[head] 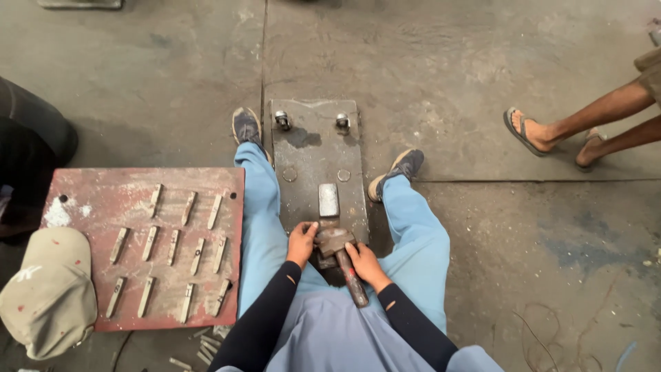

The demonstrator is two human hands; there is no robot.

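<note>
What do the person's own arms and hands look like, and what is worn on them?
Both arms wear tight black long sleeves that end at the wrists, each with a small hole or tear near the cuff. The left hand and right hand are bare, without gloves. No rings or watch can be made out.

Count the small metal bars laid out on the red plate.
13 small grey metal bars on the red rectangular metal plate: three in the top row, five in the middle row, five in the bottom row. More loose bars lie on the floor below the plate, partly cut off.
</note>
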